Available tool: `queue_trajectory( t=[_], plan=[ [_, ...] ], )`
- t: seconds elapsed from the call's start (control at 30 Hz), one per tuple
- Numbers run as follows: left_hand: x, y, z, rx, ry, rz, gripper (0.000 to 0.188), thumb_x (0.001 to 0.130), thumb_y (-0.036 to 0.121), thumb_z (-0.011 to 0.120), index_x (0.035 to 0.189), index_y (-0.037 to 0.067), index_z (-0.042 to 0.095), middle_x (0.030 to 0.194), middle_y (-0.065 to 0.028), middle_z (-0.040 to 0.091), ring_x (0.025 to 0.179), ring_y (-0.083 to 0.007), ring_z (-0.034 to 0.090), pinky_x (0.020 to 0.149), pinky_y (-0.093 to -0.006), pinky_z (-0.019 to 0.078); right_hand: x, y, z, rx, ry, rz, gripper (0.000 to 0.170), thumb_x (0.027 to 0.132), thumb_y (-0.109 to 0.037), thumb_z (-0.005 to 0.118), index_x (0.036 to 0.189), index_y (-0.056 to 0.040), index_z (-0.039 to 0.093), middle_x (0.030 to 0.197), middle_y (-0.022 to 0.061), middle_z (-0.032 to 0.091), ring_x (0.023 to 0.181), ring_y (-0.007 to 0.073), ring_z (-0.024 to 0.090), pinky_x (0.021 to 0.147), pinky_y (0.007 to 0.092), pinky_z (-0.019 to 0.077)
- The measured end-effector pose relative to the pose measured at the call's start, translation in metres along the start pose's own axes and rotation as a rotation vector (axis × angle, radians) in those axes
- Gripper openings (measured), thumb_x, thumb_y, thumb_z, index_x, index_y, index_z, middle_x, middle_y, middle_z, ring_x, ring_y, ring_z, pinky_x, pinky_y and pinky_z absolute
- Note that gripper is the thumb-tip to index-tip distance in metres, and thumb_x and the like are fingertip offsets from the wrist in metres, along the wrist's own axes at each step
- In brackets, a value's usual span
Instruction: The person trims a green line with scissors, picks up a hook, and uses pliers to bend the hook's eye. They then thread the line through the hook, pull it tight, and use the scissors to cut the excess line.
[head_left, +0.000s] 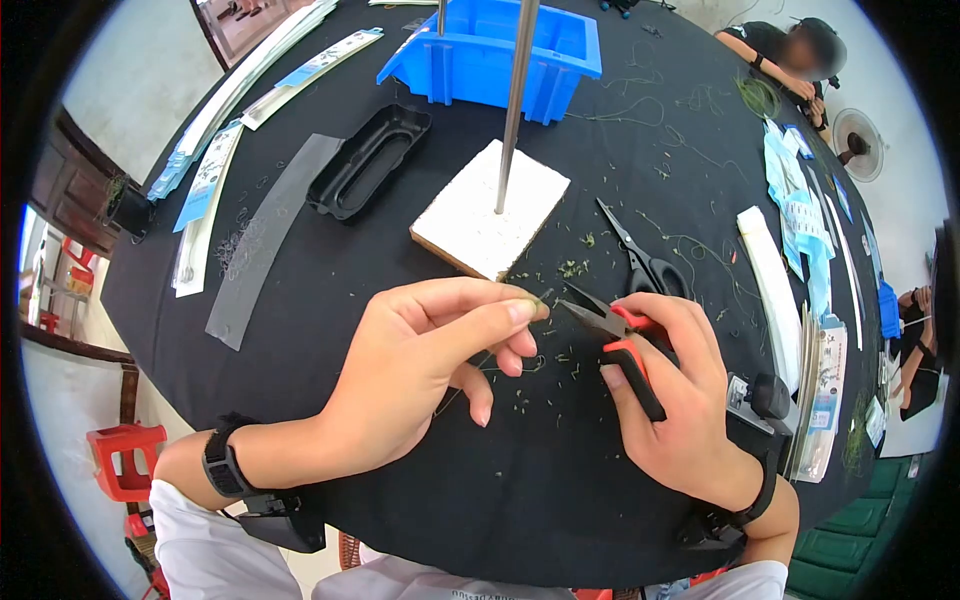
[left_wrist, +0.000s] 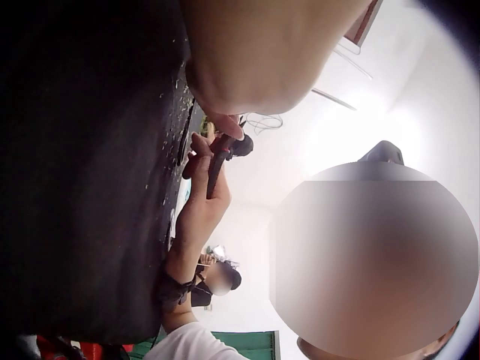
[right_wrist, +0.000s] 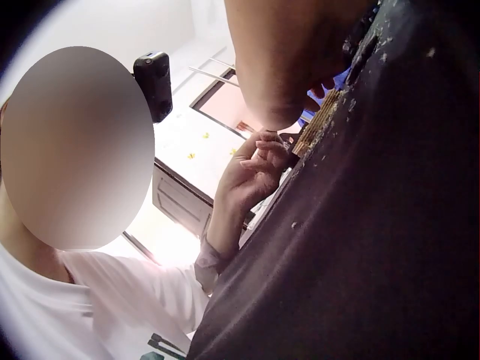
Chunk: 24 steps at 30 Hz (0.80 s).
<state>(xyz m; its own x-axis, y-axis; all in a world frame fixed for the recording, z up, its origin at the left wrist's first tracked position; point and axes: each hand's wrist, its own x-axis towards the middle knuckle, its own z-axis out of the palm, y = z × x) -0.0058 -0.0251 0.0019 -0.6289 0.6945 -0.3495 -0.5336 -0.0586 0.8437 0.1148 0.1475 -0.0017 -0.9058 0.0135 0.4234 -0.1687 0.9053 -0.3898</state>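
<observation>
One pair of pliers (head_left: 606, 325) over the table (head_left: 560, 490), jaws parted, tips just beside a thin strand (head_left: 546, 295). Right hand (head_left: 682, 385) curled round them; left hand (head_left: 425, 350) pinches the strand, thumb to index, other fingers loosely bent. White block (head_left: 465, 215) beyond, scissors (head_left: 650, 270) near the pliers.

On my head feed I see needle-nose pliers (head_left: 608, 323) with grey metal jaws and red-and-black handles gripped in the right hand (head_left: 688, 400); the jaws stand parted, aimed toward ten o'clock. Just beyond their tips, the left hand (head_left: 415, 350) pinches a thin, dark greenish strand (head_left: 546, 295), its short end poking out toward one o'clock. I can't tell whether strand and jaws touch.
</observation>
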Motion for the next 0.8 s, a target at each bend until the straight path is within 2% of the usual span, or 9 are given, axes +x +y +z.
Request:
queue_trajectory(
  t=[0.33, 0.43, 0.8],
  plan=[
    [0.0012, -0.0001, 0.0016, 0.001, -0.029, 0.006, 0.017, 0.086, 0.012, 0.06, 0.094, -0.003, 0.062, 0.074, -0.0068, 0.061, 0.062, -0.0086, 0.058, 0.036, -0.0192, 0.0442, -0.0019, 0.0019, 0.0009, -0.063, -0.009, -0.02, 0.026, 0.062, -0.004, 0.072, 0.085, 0.0033, 0.06, 0.098, 0.0145, 0.054, 0.086, 0.0307, 0.054, 0.071, 0.0372, 0.0438],
    [0.0006, 0.0016, 0.0021, 0.017, -0.009, 0.017, 0.018, 0.086, 0.012, 0.06, 0.094, -0.004, 0.062, 0.073, -0.0073, 0.061, 0.062, -0.0086, 0.058, 0.036, -0.0192, 0.0444, 0.0005, 0.0026, 0.0008, -0.055, 0.041, -0.019, 0.027, 0.062, -0.003, 0.072, 0.085, 0.0038, 0.06, 0.098, 0.0148, 0.054, 0.085, 0.0309, 0.054, 0.072, 0.0379, 0.044],
    [0.0005, 0.0009, 0.0023, 0.006, -0.023, -0.002, 0.018, 0.086, 0.012, 0.06, 0.095, -0.004, 0.062, 0.073, -0.0084, 0.061, 0.062, -0.0095, 0.058, 0.036, -0.0201, 0.0446, -0.0003, 0.0032, 0.0014, -0.123, 0.03, -0.056, 0.029, 0.06, -0.005, 0.073, 0.084, 0.0039, 0.06, 0.096, 0.0137, 0.054, 0.083, 0.0302, 0.054, 0.068, 0.0372, 0.0435]
  ],
)
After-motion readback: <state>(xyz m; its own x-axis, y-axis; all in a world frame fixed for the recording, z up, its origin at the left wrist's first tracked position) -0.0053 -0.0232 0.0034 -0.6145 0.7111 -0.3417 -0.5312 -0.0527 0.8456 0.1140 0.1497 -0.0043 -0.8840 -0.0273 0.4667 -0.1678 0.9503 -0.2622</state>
